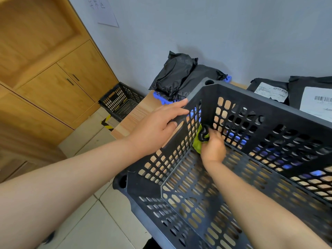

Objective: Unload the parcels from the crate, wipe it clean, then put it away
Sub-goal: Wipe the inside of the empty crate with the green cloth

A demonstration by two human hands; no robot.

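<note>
My left grip (158, 128) holds the side wall of the emptied black perforated plastic crate (251, 108), which seems to overhang the wooden tabletop (136, 114), while my right grip (213, 148) bunches a green cloth (198, 144) into its far corner, so hard scrubbing could tip it floorward.

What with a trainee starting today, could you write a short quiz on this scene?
1. True or false: the crate is loaded.
2. Which hand holds the cloth? A) left B) right
3. Fill in: the left hand grips the crate's ___.
Key: 1 false, the parcels sit behind it; 2 B, the right hand; 3 side wall.
</note>
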